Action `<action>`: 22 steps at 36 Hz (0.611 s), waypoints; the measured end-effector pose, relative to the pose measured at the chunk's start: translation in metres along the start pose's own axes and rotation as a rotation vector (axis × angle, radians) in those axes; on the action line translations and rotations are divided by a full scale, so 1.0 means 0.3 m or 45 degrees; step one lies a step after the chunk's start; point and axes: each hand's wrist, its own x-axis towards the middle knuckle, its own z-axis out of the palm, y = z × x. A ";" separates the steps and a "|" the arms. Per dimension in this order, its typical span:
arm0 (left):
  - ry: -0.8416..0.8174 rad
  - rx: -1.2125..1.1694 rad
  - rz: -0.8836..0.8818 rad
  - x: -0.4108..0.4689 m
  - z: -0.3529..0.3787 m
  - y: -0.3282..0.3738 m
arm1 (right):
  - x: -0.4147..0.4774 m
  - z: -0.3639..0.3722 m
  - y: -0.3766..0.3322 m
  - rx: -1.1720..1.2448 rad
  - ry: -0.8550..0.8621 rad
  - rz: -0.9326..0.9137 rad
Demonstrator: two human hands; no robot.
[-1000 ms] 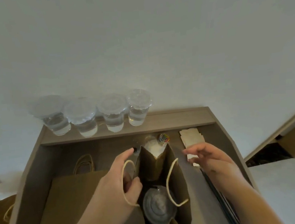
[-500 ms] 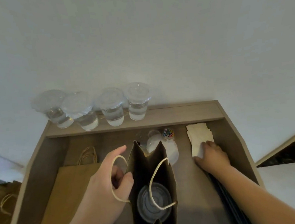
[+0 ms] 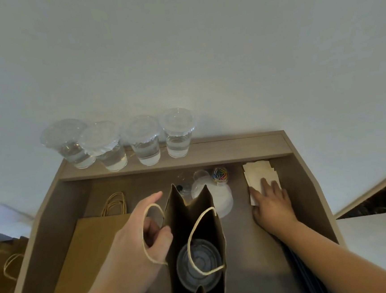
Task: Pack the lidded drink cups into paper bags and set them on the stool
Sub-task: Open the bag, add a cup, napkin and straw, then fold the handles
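left hand [image 3: 146, 234] grips paper bag [image 3: 193, 216] edge, so it stands open around lidded cup [image 3: 199, 265] | right hand [image 3: 270, 203] lies flat, fingers straight, on napkin stack [image 3: 257, 173], probably to take one

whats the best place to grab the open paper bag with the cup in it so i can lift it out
Take both handles together from straight above: the left handle loops round the left hand, and the right handle arches over the lidded cup. The paper bag stands upright, mouth open, so squeezing its thin sides would likely fold them.
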 end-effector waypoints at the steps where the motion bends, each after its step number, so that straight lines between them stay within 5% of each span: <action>1: 0.005 -0.003 0.001 0.000 0.000 0.002 | -0.001 0.005 0.002 0.010 0.037 -0.013; 11: -0.003 -0.009 -0.002 -0.001 -0.002 0.018 | 0.007 0.009 0.012 0.389 0.152 0.153; 16: -0.004 -0.020 -0.065 -0.007 -0.010 0.038 | -0.073 -0.136 -0.044 0.950 0.285 0.368; 19: -0.036 0.000 -0.085 -0.005 -0.014 0.031 | -0.218 -0.329 -0.103 1.083 0.465 0.372; 22: -0.084 0.011 -0.124 -0.004 -0.026 0.040 | -0.443 -0.577 -0.208 1.127 0.977 0.150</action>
